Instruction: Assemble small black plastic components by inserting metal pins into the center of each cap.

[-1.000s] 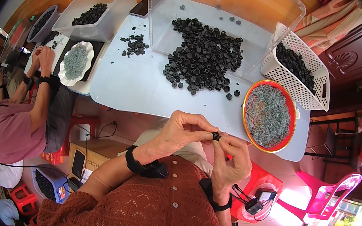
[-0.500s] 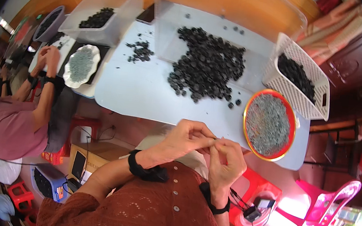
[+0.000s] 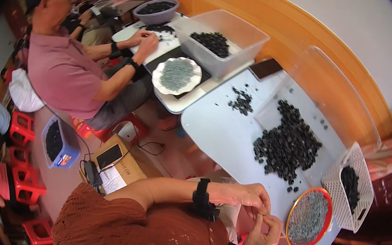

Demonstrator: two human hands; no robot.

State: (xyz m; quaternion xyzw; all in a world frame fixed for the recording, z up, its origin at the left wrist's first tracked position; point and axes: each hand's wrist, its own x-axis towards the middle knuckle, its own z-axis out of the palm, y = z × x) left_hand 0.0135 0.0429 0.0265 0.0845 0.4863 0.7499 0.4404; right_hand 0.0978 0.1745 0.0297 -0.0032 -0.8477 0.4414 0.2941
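Observation:
My left hand (image 3: 250, 197) and my right hand (image 3: 264, 235) meet fingertip to fingertip beside the near edge of the pale table (image 3: 216, 120). Both are closed in a pinch. Whatever sits between the fingertips is too small to make out. Close to my right hand stands a round red dish with a gold rim (image 3: 326, 222), full of small grey metal pieces (image 3: 309, 218). Farther off lies a large heap of small round black parts (image 3: 287, 143). A smaller scatter of black bits (image 3: 241, 101) lies to its left.
A white perforated basket (image 3: 365, 202) of black parts stands at the right. A clear bin (image 3: 242, 28), a scalloped white dish (image 3: 159, 81) and a dark phone (image 3: 266, 68) sit farther left. A co-worker in a pink shirt (image 3: 68, 70) sits there. Below is a cardboard box (image 3: 139, 169).
The view has swung to the left, bringing more of the co-worker and the stools into sight. My two hands stay pinched together at the table's near edge.

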